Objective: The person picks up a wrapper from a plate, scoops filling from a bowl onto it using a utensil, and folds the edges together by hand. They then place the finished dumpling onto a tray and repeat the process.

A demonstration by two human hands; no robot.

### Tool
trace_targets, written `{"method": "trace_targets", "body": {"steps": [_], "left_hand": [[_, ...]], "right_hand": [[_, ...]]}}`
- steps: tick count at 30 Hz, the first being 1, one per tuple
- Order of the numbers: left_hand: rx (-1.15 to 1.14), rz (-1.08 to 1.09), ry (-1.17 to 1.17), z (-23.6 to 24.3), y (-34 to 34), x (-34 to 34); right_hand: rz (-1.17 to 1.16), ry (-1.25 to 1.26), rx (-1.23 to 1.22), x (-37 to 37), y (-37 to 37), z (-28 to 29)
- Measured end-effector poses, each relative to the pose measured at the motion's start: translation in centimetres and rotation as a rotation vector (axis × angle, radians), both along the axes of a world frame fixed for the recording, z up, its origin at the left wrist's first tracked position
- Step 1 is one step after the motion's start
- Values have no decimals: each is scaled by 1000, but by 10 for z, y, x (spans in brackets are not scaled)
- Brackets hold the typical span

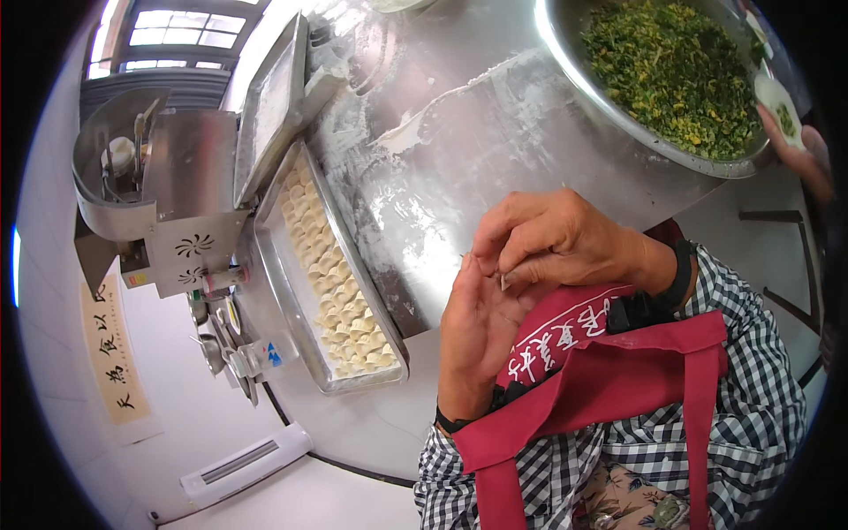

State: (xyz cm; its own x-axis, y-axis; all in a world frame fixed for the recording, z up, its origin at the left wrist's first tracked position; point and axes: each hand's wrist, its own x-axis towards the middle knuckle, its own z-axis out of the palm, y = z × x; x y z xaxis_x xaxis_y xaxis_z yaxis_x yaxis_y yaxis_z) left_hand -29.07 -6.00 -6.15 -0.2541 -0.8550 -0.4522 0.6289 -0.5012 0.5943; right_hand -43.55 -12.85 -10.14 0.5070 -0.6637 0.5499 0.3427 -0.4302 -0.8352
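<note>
My left hand (477, 331) is raised in front of my red apron, its palm turned toward my right hand and its fingertips drawn together. Bent over it is my right hand (561, 240), with thumb and fingers pinched close. The fingertips of both hands meet; a tiny pale bit shows under the right fingers, too hidden to name. Left of the hands, a metal tray (397, 349) holds rows of folded dumplings (340, 287). At the upper right stands a large steel bowl (658, 152) of chopped green and yellow filling (676, 75).
Flour lies over the steel table (442, 168). Another floured tray (269, 110) stands at the upper left beside a metal machine (194, 168). At the right edge another person's hand (804, 159) holds a pale oval piece (777, 104) with green bits on it.
</note>
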Motion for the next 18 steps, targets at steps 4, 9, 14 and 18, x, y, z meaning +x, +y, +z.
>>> {"method": "trace_targets", "body": {"steps": [4,9,14,18], "left_hand": [[-48,-72,20,-10,-3,5],[12,-7,-8,-6,-5,-7],[-38,-97,35,-9,-4,-1],[1,-16,-16,-3,-4,-7]], "right_hand": [[38,-3,85,-2,-2,-7],[48,-31,84,-6,-3,-17],[140,-61,253,-6,1,-17],[121,-92,156,-5,-2,-20]]}}
